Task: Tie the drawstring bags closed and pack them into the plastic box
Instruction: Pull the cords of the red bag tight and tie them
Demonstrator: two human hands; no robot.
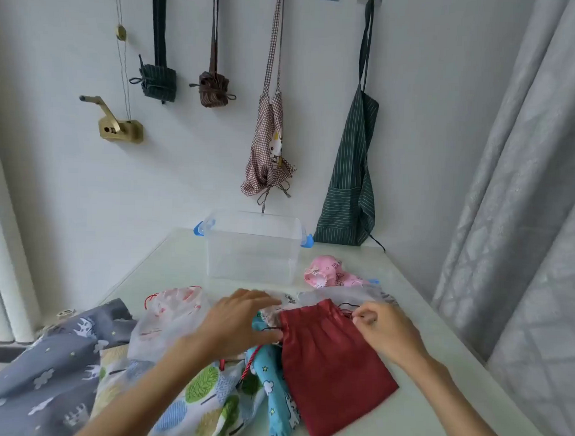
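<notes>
A dark red drawstring bag [333, 366] lies flat on the pale table [420, 402], its gathered mouth toward the far side. My left hand [240, 320] holds the left end of that mouth, fingers curled by a dark cord. At the right end of the mouth my right hand [383, 328] pinches the dark drawstring. A clear plastic box [252, 249] with blue latches stands empty behind them. A pink bag [326, 273] sits right of the box.
More bags lie in a pile at the left: a translucent white one [168, 318], a tree-print one [201, 397], a blue star-print one [274, 380] and a grey print cloth [46, 372]. Aprons and pouches hang on the wall. A curtain [525, 193] borders the right.
</notes>
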